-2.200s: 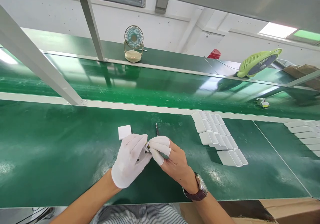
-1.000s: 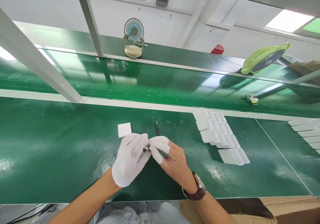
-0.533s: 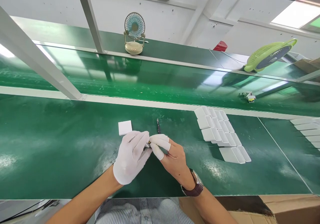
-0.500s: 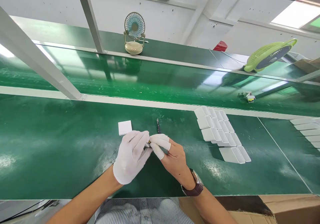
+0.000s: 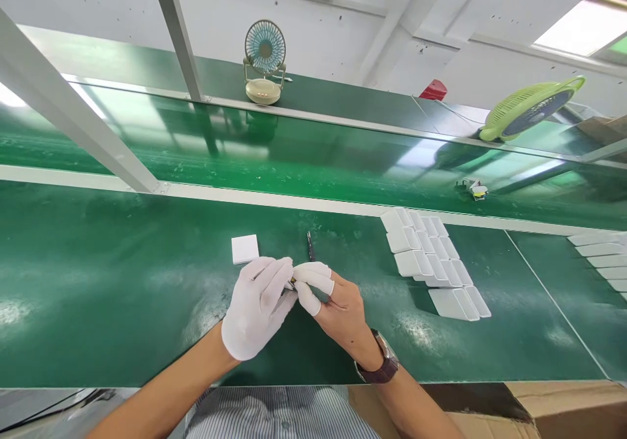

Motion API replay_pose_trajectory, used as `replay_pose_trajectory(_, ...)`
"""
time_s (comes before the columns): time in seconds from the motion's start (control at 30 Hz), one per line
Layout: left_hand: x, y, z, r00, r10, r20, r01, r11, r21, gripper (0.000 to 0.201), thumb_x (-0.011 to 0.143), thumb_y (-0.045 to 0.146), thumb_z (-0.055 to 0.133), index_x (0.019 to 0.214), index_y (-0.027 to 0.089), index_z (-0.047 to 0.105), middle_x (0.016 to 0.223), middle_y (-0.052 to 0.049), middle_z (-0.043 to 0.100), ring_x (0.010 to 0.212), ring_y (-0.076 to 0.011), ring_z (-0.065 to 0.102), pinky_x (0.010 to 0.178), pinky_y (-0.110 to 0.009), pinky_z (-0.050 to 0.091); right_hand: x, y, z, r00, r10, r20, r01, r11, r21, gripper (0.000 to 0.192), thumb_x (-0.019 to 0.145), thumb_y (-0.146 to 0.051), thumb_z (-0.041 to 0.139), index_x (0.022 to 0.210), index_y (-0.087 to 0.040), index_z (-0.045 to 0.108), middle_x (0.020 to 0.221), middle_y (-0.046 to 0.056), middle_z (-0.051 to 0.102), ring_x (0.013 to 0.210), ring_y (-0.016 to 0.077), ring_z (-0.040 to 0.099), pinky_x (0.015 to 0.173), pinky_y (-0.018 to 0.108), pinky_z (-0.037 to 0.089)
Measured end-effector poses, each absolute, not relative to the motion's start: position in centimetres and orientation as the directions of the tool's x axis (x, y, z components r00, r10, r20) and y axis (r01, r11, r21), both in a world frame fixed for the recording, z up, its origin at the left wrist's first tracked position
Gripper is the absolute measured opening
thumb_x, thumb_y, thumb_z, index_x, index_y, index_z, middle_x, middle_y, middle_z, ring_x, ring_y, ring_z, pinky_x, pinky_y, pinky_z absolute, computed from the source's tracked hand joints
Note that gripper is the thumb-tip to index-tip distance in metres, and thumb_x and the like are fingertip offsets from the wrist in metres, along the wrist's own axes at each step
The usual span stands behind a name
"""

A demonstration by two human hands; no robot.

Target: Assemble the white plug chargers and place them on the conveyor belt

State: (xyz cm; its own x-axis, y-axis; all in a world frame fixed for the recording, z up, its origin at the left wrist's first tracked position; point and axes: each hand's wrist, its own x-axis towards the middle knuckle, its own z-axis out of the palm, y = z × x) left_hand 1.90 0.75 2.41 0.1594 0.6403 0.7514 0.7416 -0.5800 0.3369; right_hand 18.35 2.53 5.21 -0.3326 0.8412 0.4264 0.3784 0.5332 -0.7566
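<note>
Both hands meet over the near green bench (image 5: 98, 308): gloved left hand (image 5: 255, 308) and right hand (image 5: 333, 305) with white finger cots pinch one tiny part (image 5: 290, 284) between their fingertips, too small to identify. Just beyond them on the bench lie a white square piece (image 5: 244, 249) and a thin dark tool (image 5: 309, 245), with rows of white cases (image 5: 431, 262) to the right and more at the far right edge (image 5: 600, 262). Behind runs a shiny green conveyor belt (image 5: 294, 164) carrying a small part (image 5: 474, 188); a raised green shelf holds a blue fan (image 5: 264, 60), a lime-green fan (image 5: 531, 109), and a red object (image 5: 433, 90) against white walls.
</note>
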Motion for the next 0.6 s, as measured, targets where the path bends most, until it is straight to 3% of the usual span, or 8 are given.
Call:
replay_pose_trajectory(0.33, 1.83, 0.85, 2.27, 0.141, 0.636, 0.758, 0.739, -0.578, 0.347, 0.063, 0.084, 0.011, 0.069, 0.141, 0.017, 0.044, 0.106, -0.012, 0.074, 0.097, -0.0259, 0.068, 0.086, -0.043, 0.056, 18.45, 2.87, 4.76, -0.332, 0.824, 0.459, 0.334, 0.558, -0.760, 0.026, 0.091, -0.012, 0.059, 0.106, -0.029, 0.072, 0.100, 0.002, 0.075, 0.088, 0.0158, 0.072, 0.079, 0.028, 0.062)
replay_pose_trajectory(0.6, 1.99, 0.66, 2.31, 0.085, 0.672, 0.735, 0.694, -0.570, 0.440, 0.067, 0.083, 0.014, 0.071, 0.143, 0.020, 0.043, 0.109, -0.012, 0.071, 0.104, -0.0279, 0.067, 0.089, -0.046, 0.057, 18.93, 2.49, 5.35, -0.365, 0.824, 0.434, 0.319, 0.548, -0.773, 0.027, 0.093, -0.012, 0.057, 0.112, -0.027, 0.070, 0.104, 0.005, 0.073, 0.091, 0.0173, 0.071, 0.078, 0.030, 0.062)
